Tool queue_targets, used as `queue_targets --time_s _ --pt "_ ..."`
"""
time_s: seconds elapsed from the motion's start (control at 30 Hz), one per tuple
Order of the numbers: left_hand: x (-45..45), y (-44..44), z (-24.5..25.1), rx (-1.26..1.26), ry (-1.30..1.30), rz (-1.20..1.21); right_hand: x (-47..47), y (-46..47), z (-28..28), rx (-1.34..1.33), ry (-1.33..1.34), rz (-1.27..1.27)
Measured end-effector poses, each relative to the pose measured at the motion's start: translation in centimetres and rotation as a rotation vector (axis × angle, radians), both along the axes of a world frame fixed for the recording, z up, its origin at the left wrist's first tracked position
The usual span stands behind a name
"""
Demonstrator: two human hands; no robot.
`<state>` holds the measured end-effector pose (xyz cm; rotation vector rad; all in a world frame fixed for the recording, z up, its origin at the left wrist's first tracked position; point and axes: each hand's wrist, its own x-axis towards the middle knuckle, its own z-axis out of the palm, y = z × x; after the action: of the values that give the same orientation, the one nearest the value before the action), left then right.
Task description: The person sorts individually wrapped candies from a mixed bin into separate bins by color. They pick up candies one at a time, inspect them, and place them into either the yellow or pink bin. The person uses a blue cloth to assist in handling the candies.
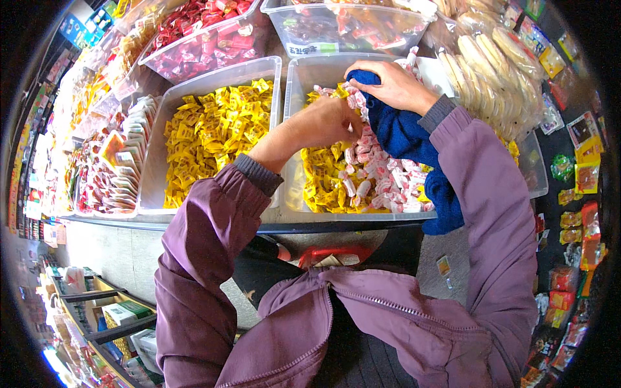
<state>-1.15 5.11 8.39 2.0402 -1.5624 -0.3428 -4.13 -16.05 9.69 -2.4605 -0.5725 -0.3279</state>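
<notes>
My right hand [395, 87] grips a dark blue cloth [405, 131] near the back right of a clear plastic bin [289, 97]. The cloth hangs down along my right forearm and over the bin's front rim. Pink-and-white wrapped candies [383, 177] lie in this bin, on and beside yellow-wrapped candies [322, 179]. My left hand [325, 123] is over the same bin, close to the candies, with curled, slightly blurred fingers. Whether those fingers hold anything is hidden.
Left of it stands a second bin [279, 72] of yellow packets [218, 126]. Behind are bins of red-wrapped sweets [213, 48] and mixed sweets [349, 29]. Bagged pale flat food [490, 72] leans at the right. The shelf edge [301, 227] runs before me; a wooden rack [106, 330] stands lower left.
</notes>
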Motion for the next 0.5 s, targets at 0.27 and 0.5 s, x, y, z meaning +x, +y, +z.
queue_targets --time_s 0.27,0.5 --pt "1.3 -0.1 1.8 -0.552 0.471 0.534 -0.9 2.0 0.8 0.555 0.140 -0.107" --pt "0.9 -0.8 2.1 -0.826 0.734 0.377 -1.4 4.7 1.1 0.806 -0.001 -0.109"
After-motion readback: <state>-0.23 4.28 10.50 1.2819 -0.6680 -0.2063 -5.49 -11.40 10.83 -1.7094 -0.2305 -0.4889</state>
